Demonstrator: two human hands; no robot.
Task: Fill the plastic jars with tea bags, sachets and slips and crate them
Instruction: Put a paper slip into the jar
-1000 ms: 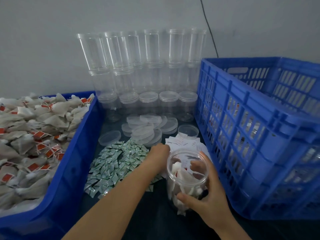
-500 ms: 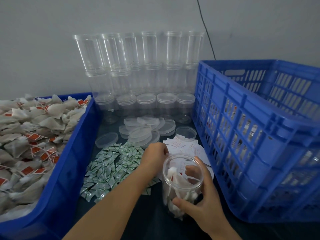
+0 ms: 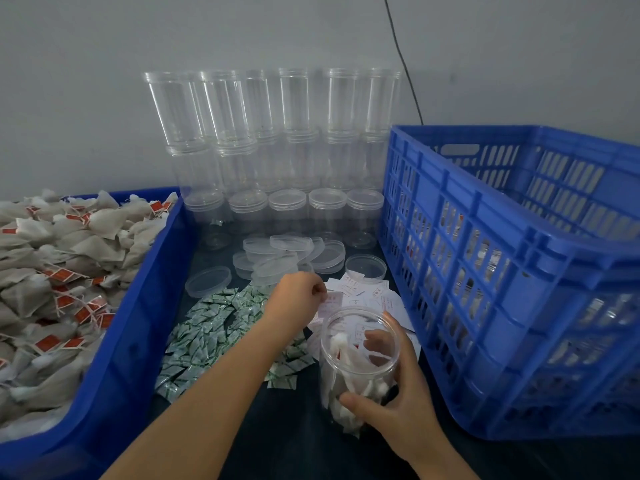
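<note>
My right hand grips a clear plastic jar that stands on the dark table and holds several tea bags. My left hand reaches across the green sachets and pinches a white paper slip at the edge of the slip pile. A low blue bin at the left is heaped with tea bags with red tags. The tall blue crate stands at the right, with filled jars showing dimly through its slots.
Empty clear jars are stacked in rows against the back wall. Loose clear lids lie in front of them, one more lid off to the left. A black cable runs down the wall.
My left hand has slid right from the sachets onto the slip pile and closed on a slip. The right hand keeps its hold on the jar.
</note>
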